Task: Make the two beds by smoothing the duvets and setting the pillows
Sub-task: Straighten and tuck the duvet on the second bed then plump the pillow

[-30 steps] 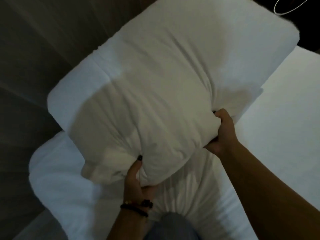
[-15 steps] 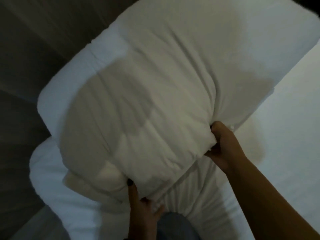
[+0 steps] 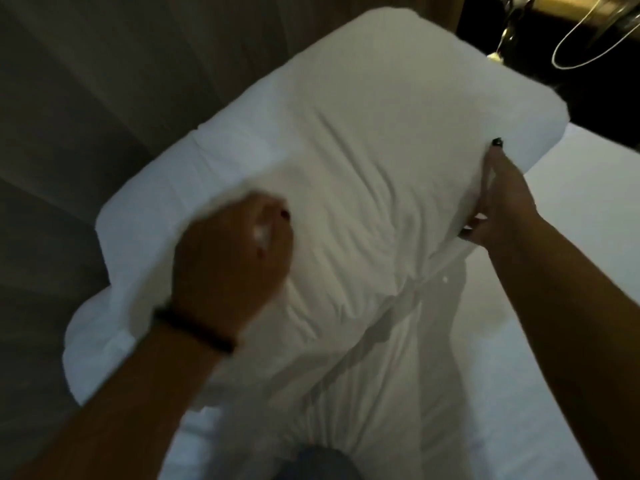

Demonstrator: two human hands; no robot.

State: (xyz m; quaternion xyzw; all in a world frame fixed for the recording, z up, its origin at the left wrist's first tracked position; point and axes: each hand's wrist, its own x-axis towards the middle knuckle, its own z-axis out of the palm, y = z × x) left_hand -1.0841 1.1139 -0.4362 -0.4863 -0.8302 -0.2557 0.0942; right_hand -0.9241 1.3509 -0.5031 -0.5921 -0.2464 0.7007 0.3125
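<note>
Working from the left of the frame, my left hand point(image 3: 232, 258) lies on top of the pillow point(image 3: 346, 161), fingers curled down into the fabric; it is blurred, so I cannot tell whether that grip is closed on a fold or only pressing. A dark band point(image 3: 194, 330) sits on that wrist. The pillow fills the middle of the frame, running from centre left up to the upper right, plump, white and creased along its near side. It rests on a second white pillow point(image 3: 104, 341), which shows at lower left, both at the head of the bed point(image 3: 588, 271).

At centre right my right hand point(image 3: 498, 202) grips the pillow's side edge, thumb on top and fingers tucked beneath.

I judge the task to be at the pillow-setting step for this bed: the pillow is down but not yet squared. The sheet at right looks flat. No duvet shows, nor the other bed, so how much remains there I cannot say.
</note>
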